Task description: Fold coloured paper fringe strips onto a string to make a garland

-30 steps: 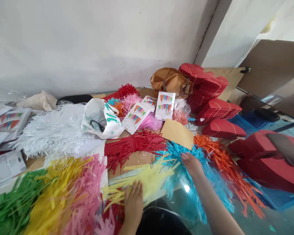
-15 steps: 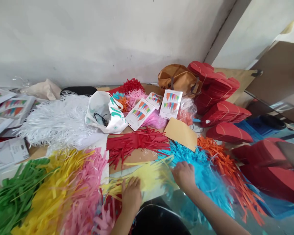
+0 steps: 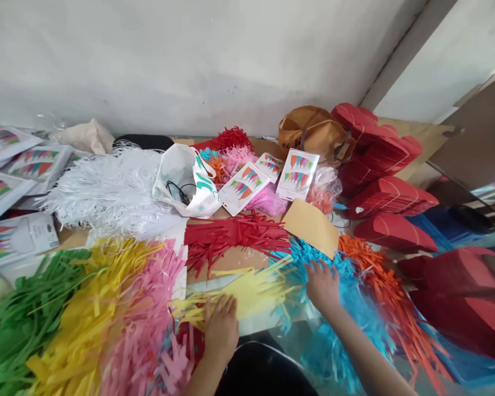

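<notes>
A pale yellow sheet of fringed tissue paper (image 3: 251, 294) lies flat in front of me, its cut strips pointing left and right. My left hand (image 3: 221, 324) rests on its left part with the fingers laid out flat. My right hand (image 3: 323, 286) is over the blue fringed paper (image 3: 346, 319), fingers apart and nothing seen in them. Just beyond the yellow sheet lies a red fringed sheet (image 3: 235, 236). Left of my left hand are heaps of pink (image 3: 148, 308), yellow (image 3: 82, 313) and green fringe (image 3: 37, 297).
White fringe (image 3: 107, 192), a white bag (image 3: 185, 181) and printed packets (image 3: 244, 188) lie farther back. A tan card (image 3: 311, 225) touches the blue fringe. Orange fringe (image 3: 388, 291) and stacked red paper bundles (image 3: 391, 195) stand right, a brown bag (image 3: 313, 132) behind.
My right hand has moved right, off the end of the yellow sheet and over the blue fringe, and its fingers have spread. My left hand stays on the yellow sheet.
</notes>
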The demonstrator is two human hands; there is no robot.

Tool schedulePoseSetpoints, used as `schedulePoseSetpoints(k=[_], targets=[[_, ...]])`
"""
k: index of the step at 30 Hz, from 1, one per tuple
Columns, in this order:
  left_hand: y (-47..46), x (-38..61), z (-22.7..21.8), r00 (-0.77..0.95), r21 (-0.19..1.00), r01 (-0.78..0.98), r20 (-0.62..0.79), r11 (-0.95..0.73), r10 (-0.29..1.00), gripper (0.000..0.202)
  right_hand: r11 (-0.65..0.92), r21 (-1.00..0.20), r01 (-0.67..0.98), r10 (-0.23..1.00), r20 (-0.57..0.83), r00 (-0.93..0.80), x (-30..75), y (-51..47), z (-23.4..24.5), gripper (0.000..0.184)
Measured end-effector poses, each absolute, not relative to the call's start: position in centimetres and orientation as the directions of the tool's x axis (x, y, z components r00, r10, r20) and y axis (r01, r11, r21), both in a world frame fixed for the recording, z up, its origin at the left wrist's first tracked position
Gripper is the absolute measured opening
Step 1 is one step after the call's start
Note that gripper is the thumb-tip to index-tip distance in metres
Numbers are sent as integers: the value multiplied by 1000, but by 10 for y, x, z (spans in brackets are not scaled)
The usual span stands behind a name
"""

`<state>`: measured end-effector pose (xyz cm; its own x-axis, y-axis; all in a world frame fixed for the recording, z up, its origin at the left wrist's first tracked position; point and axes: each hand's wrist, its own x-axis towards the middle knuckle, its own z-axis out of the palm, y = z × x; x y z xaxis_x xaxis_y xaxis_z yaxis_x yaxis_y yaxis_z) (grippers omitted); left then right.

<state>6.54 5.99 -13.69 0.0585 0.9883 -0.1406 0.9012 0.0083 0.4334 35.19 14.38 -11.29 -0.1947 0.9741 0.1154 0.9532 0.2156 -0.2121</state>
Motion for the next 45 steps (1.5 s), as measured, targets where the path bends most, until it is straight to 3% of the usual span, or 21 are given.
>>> schedulePoseSetpoints(k=[2, 5, 10, 15, 17, 22, 26, 35, 41, 45], targets=[[58, 68, -140, 43, 436, 900, -130, 18, 991, 49, 351, -246, 903, 936, 126, -329, 340, 137, -113, 52], [56, 70, -142, 61, 416, 910, -118, -6, 991, 49, 675, -415, 609, 691, 69, -719, 287, 117, -137, 55], [45, 65, -151, 144, 356, 930, -142, -85, 979, 45, 662, -572, 484, 633, 81, -770, 257, 115, -171, 35], [36, 56, -153, 116, 383, 923, -155, -49, 981, 34, 608, -639, 472, 642, 46, -765, 287, 119, -163, 28], [38, 54, -150, 69, 399, 917, -153, -2, 986, 26, 555, -619, 556, 704, -6, -710, 284, 119, -159, 16], [57, 56, -142, -90, 324, 936, -155, 137, 984, 30, 399, -493, 773, 849, -121, -515, 260, 127, -166, 29], [72, 61, -142, -181, 240, 946, -174, 220, 968, 30, 325, -398, 858, 887, -188, -423, 247, 139, -171, 34], [96, 59, -145, -243, 120, 953, -254, 280, 936, 37, 279, -265, 923, 891, -287, -352, 242, 156, -176, 34], [104, 56, -146, -203, 86, 969, -260, 232, 944, 40, 310, -258, 915, 894, -249, -373, 241, 154, -183, 34], [98, 59, -142, -202, 51, 975, -186, 215, 962, 34, 332, -278, 902, 903, -181, -389, 242, 152, -186, 28]])
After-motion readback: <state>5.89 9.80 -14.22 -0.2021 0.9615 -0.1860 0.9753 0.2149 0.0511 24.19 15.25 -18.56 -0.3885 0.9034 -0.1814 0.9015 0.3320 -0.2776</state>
